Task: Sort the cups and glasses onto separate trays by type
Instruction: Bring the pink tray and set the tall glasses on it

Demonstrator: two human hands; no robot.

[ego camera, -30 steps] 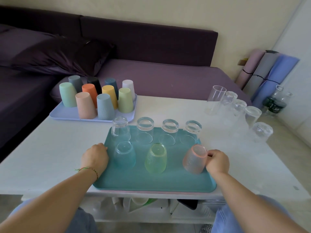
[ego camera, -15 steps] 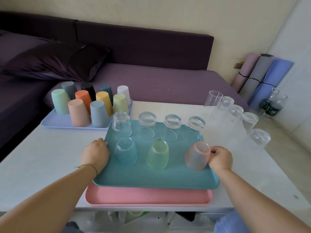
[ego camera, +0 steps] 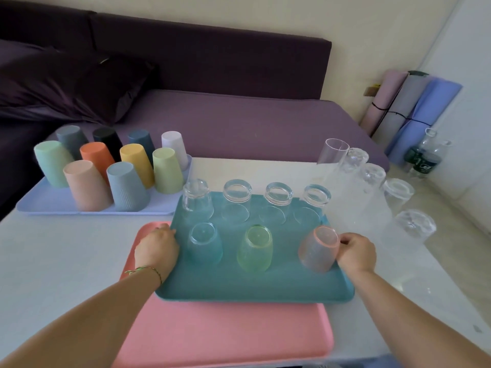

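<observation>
change: teal plastic tray [ego camera: 239,288] of upturned glasses [ego camera: 255,248] has been shoved back, flat pink tray [ego camera: 225,335] underneath now mostly uncovered, so a spare's freed for sorting | hands: left hand [ego camera: 156,249] and right hand [ego camera: 356,252] kept on its side rims, fingers curled, probably gripping | spot: mid white table [ego camera: 66,248]

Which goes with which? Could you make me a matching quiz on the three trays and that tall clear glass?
Things:
1. teal tray
2. pink tray
3. lavender tray
4. tall clear glass

Places or states:
A. stands directly on the table, at the right
B. carries the opaque coloured cups
C. gripped at its sides by the left hand and the right hand
D. lies partly under another tray

Pairs: 1-C, 2-D, 3-B, 4-A
</observation>
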